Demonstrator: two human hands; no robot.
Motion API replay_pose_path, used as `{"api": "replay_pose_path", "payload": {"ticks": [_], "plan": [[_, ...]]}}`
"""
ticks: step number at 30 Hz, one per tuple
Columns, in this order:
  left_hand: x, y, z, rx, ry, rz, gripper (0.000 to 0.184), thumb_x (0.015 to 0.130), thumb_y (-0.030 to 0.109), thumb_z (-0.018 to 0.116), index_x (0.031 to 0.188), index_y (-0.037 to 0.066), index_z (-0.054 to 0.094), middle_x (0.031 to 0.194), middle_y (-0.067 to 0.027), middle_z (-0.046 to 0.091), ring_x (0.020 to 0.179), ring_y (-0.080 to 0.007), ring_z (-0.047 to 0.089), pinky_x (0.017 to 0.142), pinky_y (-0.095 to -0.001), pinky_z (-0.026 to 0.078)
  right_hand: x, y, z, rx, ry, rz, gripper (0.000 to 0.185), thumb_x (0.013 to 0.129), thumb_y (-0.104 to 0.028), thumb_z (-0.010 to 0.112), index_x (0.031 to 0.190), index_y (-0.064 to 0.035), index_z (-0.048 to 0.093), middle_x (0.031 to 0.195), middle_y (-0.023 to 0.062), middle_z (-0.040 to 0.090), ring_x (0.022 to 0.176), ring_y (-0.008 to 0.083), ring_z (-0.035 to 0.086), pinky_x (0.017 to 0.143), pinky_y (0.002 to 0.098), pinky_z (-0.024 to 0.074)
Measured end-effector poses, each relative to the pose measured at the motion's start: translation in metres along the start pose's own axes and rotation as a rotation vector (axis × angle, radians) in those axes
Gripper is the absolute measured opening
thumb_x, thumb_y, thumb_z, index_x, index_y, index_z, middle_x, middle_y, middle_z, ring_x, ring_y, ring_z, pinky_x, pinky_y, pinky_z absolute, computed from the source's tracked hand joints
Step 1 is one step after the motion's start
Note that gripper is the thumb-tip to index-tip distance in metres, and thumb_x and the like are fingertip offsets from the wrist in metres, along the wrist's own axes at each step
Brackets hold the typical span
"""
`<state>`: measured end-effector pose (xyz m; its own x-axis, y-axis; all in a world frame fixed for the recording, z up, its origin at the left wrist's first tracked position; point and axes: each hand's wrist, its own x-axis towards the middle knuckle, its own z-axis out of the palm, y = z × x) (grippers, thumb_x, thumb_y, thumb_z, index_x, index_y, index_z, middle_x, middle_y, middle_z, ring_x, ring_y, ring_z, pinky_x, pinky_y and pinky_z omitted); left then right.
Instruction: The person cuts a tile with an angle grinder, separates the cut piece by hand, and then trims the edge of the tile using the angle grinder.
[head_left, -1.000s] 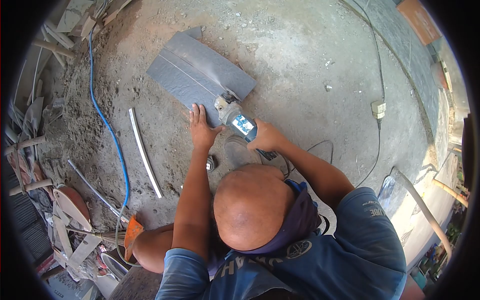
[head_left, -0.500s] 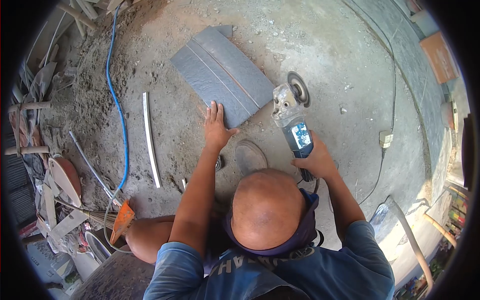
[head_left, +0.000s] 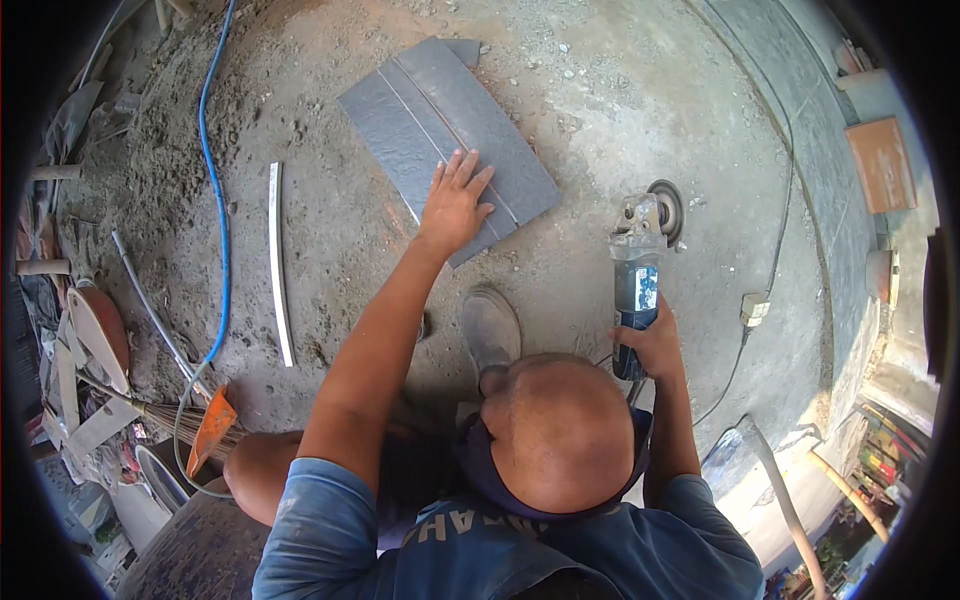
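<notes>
A dark grey slate-like tile [head_left: 480, 130] lies on the concrete floor, with two straight lines running along its length. My left hand [head_left: 455, 205] rests on the lower part of this tile, its fingers spread and holding nothing. To the right of the tile, my right hand [head_left: 652, 335] is wrapped round the rear body of a blue angle grinder [head_left: 637, 275]. The grinder's disc [head_left: 665, 212] is apart from the tile; I cannot tell whether it spins. A corner of another grey piece [head_left: 465, 50] shows from beneath the tile's far end.
A blue hose [head_left: 218, 200] and a pale metal strip [head_left: 277, 265] lie on the left. A cable with a white connector [head_left: 754, 309] runs along the right. A shoe [head_left: 490, 325] stands just below the tile. An orange plastic piece [head_left: 210, 430] and a broom [head_left: 165, 420] are at lower left.
My left hand has moved from the tile's lower edge up onto its face. My right hand has carried the grinder right and slightly down, away from the tile.
</notes>
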<state>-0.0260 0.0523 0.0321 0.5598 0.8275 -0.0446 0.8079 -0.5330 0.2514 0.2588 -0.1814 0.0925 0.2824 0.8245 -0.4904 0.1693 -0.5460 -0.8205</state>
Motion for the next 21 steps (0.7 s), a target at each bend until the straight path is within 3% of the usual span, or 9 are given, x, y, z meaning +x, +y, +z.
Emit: {"api": "replay_pose_path", "payload": {"ticks": [2,6,9,11,12,14,15,17,21], "plan": [[0.025,-0.010,-0.014,0.075,-0.041,0.101,0.070,0.080,0.028,0.078,0.143,0.018,0.050,0.159,-0.0081,0.032,0.149,-0.0330,0.022,0.122,-0.0507,0.021,0.005,-0.003,0.002,0.038,-0.010,0.030,0.059,0.061,-0.010,0.083,0.113,-0.0005,0.058,0.091,0.0052,0.063,0.081,0.0164,0.060,0.076,0.0325,0.0511],[0.075,-0.015,-0.036,0.097,-0.129,0.200,0.072,0.080,0.027,0.079,0.144,0.019,0.049,0.160,-0.0050,0.031,0.150,-0.0294,0.021,0.123,-0.0491,0.019,0.020,-0.010,0.006,0.036,-0.019,0.059,0.060,0.062,-0.009,0.083,0.115,0.0000,0.057,0.092,0.0052,0.063,0.081,0.0159,0.059,0.077,0.0317,0.0511],[0.108,-0.013,-0.039,0.122,-0.199,0.243,0.079,0.075,0.028,0.083,0.145,0.021,0.048,0.161,-0.0032,0.029,0.151,-0.0271,0.018,0.124,-0.0478,0.017,0.030,-0.016,0.009,0.063,-0.028,0.080,0.061,0.062,-0.009,0.083,0.116,0.0013,0.057,0.093,0.0052,0.062,0.081,0.0155,0.059,0.076,0.0315,0.0512],[0.127,-0.017,-0.037,0.225,-0.265,0.281,0.093,0.063,0.032,0.090,0.145,0.019,0.048,0.156,-0.0043,0.036,0.150,-0.0270,0.022,0.125,-0.0469,0.016,0.037,-0.014,0.011,0.068,0.009,0.094,0.061,0.062,-0.009,0.083,0.115,0.0023,0.056,0.092,0.0047,0.062,0.081,0.0149,0.059,0.075,0.0312,0.0511],[0.135,-0.016,-0.039,0.216,-0.272,0.280,0.093,0.063,0.032,0.090,0.145,0.019,0.048,0.156,-0.0043,0.036,0.150,-0.0270,0.022,0.125,-0.0469,0.016,0.039,-0.016,0.012,0.062,0.007,0.104,0.061,0.062,-0.009,0.083,0.115,0.0023,0.056,0.092,0.0047,0.062,0.081,0.0149,0.059,0.075,0.0312,0.0511],[0.151,-0.015,-0.043,0.265,-0.436,0.308,0.096,0.051,0.034,0.093,0.136,0.013,0.054,0.145,-0.0075,0.048,0.144,-0.0273,0.032,0.125,-0.0449,0.015,0.045,-0.021,0.013,0.074,0.010,0.126,0.060,0.061,-0.008,0.083,0.114,0.0021,0.056,0.091,0.0042,0.062,0.079,0.0143,0.059,0.073,0.0303,0.0509],[0.156,-0.015,-0.042,0.261,-0.444,0.309,0.096,0.051,0.034,0.093,0.136,0.013,0.054,0.145,-0.0075,0.048,0.144,-0.0273,0.032,0.125,-0.0449,0.015,0.045,-0.023,0.014,0.073,0.008,0.134,0.060,0.061,-0.008,0.083,0.114,0.0021,0.056,0.091,0.0042,0.062,0.079,0.0143,0.059,0.073,0.0303,0.0509],[0.166,-0.017,-0.044,0.225,-0.386,0.430,0.090,0.047,0.034,0.094,0.125,0.009,0.058,0.127,-0.0090,0.058,0.130,-0.0275,0.046,0.122,-0.0432,0.020,0.048,-0.027,0.016,0.092,0.024,0.152,0.058,0.062,-0.009,0.083,0.113,0.0011,0.057,0.089,0.0038,0.061,0.077,0.0136,0.058,0.072,0.0300,0.0506],[0.175,-0.019,-0.054,0.228,-0.410,0.515,0.079,0.050,0.033,0.093,0.119,0.010,0.060,0.111,-0.0092,0.065,0.117,-0.0268,0.055,0.114,-0.0414,0.029,0.051,-0.029,0.014,0.109,0.015,0.174,0.056,0.062,-0.010,0.082,0.112,0.0006,0.057,0.088,0.0035,0.060,0.076,0.0137,0.057,0.071,0.0303,0.0504]]}}
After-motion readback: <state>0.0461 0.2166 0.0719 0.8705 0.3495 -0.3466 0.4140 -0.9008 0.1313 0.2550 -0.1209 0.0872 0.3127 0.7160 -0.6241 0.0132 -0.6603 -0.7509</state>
